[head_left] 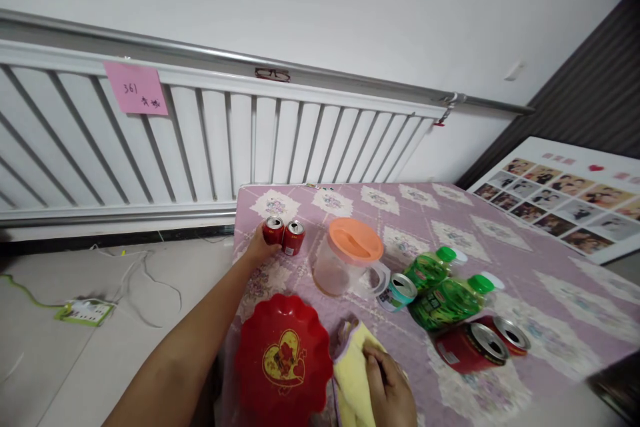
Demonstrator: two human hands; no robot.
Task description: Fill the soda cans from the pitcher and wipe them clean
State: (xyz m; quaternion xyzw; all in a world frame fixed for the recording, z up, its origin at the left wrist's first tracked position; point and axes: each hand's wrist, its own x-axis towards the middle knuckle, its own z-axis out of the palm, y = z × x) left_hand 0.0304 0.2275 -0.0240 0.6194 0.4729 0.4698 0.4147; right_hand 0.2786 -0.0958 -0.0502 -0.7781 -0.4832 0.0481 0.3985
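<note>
At the far left of the table, my left hand (263, 248) is closed round an opened red can (273, 233). A second opened red can (293, 240) stands upright right beside it. My right hand (390, 388) rests on a yellow cloth (354, 373) near the front edge, its fingers bent and gripping the fabric. Left of the cloth lies a red scalloped tray (285, 310) with a gold heart print. Beyond it stands a clear plastic pitcher (330, 273) with an orange lid (355, 239).
Right of the pitcher are a small turquoise can (397, 292), two green bottles (425, 270) and two more red cans (465, 348). A flowered tablecloth (420, 197) covers the table. Behind it runs a white radiator (265, 140). A photo board (540, 197) leans at right. A power strip (84, 312) lies on the floor.
</note>
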